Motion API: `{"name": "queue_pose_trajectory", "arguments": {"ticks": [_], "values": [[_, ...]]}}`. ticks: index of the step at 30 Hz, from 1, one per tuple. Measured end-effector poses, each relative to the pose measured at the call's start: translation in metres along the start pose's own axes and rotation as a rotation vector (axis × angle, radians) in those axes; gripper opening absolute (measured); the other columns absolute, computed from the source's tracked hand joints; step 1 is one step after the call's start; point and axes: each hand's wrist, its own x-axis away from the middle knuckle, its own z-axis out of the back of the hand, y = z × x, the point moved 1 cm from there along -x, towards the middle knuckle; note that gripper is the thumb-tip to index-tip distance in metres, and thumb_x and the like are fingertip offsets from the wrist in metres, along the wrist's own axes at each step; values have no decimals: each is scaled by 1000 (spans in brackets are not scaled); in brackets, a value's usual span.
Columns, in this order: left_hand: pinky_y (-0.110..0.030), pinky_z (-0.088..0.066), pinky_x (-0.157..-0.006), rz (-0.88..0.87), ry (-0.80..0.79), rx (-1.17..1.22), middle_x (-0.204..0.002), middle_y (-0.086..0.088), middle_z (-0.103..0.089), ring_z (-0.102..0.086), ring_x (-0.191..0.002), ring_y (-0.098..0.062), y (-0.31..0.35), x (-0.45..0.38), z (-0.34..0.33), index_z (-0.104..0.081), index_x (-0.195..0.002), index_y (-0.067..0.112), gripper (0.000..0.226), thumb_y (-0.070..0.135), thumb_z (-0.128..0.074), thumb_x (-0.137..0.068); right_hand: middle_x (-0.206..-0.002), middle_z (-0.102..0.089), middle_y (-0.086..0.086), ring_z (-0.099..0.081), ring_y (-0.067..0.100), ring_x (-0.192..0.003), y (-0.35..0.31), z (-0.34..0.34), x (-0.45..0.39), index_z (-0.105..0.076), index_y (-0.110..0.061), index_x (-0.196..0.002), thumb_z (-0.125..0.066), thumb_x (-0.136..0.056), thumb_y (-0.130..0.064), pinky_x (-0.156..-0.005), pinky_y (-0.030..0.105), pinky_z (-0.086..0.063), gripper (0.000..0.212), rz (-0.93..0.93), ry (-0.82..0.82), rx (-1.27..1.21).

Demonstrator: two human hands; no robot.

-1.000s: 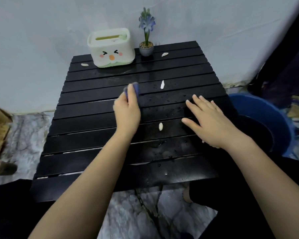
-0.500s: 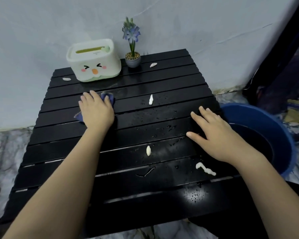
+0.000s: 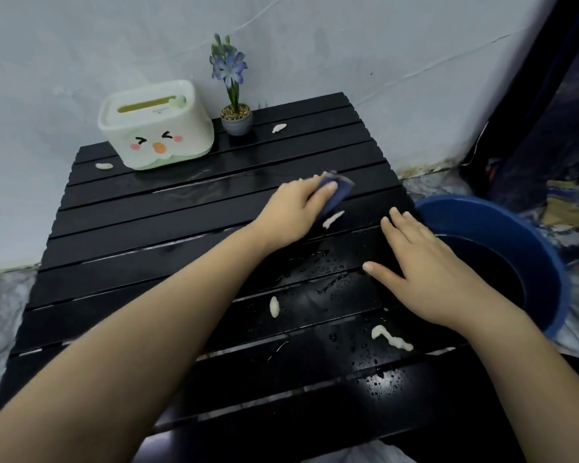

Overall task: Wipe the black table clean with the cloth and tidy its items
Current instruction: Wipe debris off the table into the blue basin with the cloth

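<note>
The blue cloth (image 3: 335, 192) is being pressed under the left hand (image 3: 291, 212), fingers together, on the black table (image 3: 131, 248) far right, and is best being swept over the white scrap (image 3: 332, 219) while the right hand (image 3: 421, 265), fingers spread, is being braced flat.

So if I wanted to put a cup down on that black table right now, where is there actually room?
The near-left part of the table, left of the left hand and in front of the tissue box, looks bare. The back edge holds the box and flower pot. The right half is crowded: cloth, right hand, white scraps, water drops.
</note>
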Motion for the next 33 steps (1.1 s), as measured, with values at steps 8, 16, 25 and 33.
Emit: {"name": "queue_pose_trajectory", "arguments": {"ticks": [8, 16, 25, 33], "values": [[-49, -31, -113, 345, 361, -489, -144, -20, -47, -40, -134, -39, -80, -43, 53, -48, -138, 6, 45, 32, -34, -104, -167, 9, 0, 9, 15, -153, 2, 5, 1, -1, -16, -160, -34, -99, -60, -121, 32, -1, 82, -17, -22, -13], [-42, -23, -113, 29, 115, -473, -140, -15, -48, -41, -130, -32, 2, -66, -34, -52, -130, 5, 37, 28, -37, -105, -167, 13, 0, 12, 13, -153, 6, 7, 4, 4, -16, -159, -33, -99, -59, -119, 28, 2, 83, -28, -67, 19], [-30, -47, -77, 79, 372, 85, -106, -19, -73, -67, -96, -18, 8, -63, 6, -70, -110, 4, 33, 28, -50, -101, -167, 13, 1, 12, 16, -153, 4, 7, 9, 4, -15, -159, -32, -99, -60, -121, 31, -1, 84, -29, -79, 29], [-49, -34, -105, 330, 245, -617, -139, -23, -45, -44, -124, -40, -56, -56, 12, -50, -130, 2, 39, 28, -35, -104, -167, 14, 2, 12, 17, -153, 5, 8, 9, 5, -14, -159, -34, -100, -58, -121, 31, 0, 83, -29, -88, 21]]}}
